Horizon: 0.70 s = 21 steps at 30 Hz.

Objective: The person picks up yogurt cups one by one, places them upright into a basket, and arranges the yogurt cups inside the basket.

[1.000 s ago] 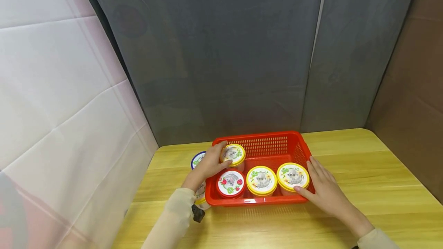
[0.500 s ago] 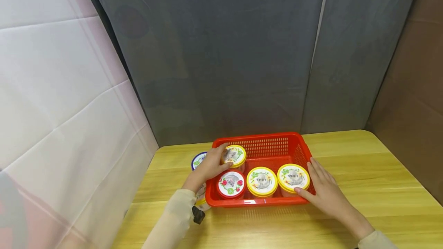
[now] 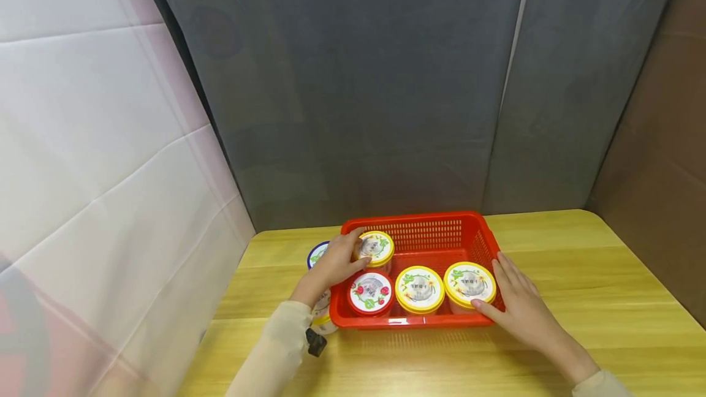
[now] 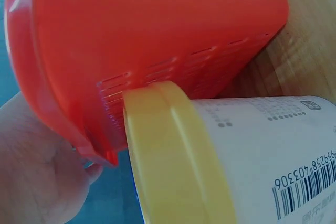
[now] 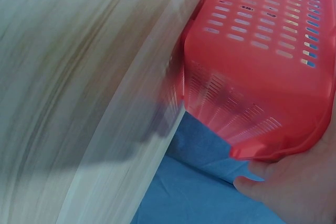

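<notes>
A red plastic basket (image 3: 410, 321) holds several paper tubs with printed lids. My left hand (image 3: 333, 258) reaches over its left rim and grips a yellow-lidded tub (image 3: 376, 247) in the far left corner. The thumb lies on the lid's near edge, with the fingers along its far left side. My right hand (image 3: 521, 305) rests on the basket's right rim with long, straight fingers. Its thumb reaches in to the edge of another yellow-lidded tub (image 3: 470, 283). Along the near side stand a red-lidded tub (image 3: 371, 293) and a yellow-lidded tub (image 3: 419, 290).
Left of the basket, partly under my left arm, are a blue-lidded tub (image 3: 316, 253) and a yellow-rimmed tub (image 4: 273, 156). The wooden table (image 3: 573, 274) ends at a grey curtain (image 3: 353, 90). White panels (image 3: 110, 139) flank the left, a brown panel (image 3: 656, 158) the right.
The head view has shifted slightly. Both hands, the basket and the tubs keep their places relative to one another.
</notes>
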Each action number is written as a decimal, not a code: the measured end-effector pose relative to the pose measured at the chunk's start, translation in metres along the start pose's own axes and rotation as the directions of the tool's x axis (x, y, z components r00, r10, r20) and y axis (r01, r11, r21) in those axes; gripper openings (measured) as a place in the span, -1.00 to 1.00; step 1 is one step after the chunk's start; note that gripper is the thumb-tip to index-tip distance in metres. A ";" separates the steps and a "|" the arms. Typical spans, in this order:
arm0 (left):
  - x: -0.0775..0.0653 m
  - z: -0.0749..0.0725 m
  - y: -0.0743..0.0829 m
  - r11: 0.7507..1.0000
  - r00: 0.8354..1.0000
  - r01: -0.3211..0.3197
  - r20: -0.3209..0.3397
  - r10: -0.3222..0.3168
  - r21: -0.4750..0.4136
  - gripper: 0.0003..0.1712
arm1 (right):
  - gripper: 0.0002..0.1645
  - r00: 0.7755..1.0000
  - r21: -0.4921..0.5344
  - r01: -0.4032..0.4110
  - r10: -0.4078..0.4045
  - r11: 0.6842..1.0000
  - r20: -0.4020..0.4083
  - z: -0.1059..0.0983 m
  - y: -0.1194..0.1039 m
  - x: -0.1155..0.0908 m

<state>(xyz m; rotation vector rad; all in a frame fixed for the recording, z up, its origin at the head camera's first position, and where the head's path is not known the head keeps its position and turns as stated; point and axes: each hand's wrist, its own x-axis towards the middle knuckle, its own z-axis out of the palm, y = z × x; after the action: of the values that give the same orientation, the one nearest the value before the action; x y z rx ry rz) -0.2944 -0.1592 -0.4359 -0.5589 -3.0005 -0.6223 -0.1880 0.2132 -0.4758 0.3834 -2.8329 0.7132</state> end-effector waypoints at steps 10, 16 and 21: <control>-0.016 -0.019 -0.001 0.999 0.995 -0.043 -0.088 0.042 -0.016 -0.16 | 0.20 1.000 -0.007 0.008 -0.008 1.000 -0.008 0.000 0.000 0.000; -0.037 -0.037 -0.008 0.999 0.994 -0.006 -0.111 0.001 -0.044 -0.19 | 0.21 1.000 0.003 0.010 -0.010 1.000 0.002 0.000 -0.001 -0.001; -0.057 -0.048 -0.015 1.000 0.990 -0.013 -0.138 0.010 -0.018 -0.20 | 0.21 1.000 0.013 0.014 -0.014 1.000 0.004 -0.001 0.000 -0.001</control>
<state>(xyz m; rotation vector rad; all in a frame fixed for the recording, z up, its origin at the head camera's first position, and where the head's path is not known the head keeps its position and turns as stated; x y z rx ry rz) -0.2488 -0.2098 -0.4032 -0.5112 -2.8629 -0.6608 -0.1865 0.2136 -0.4750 0.4065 -2.8284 0.7298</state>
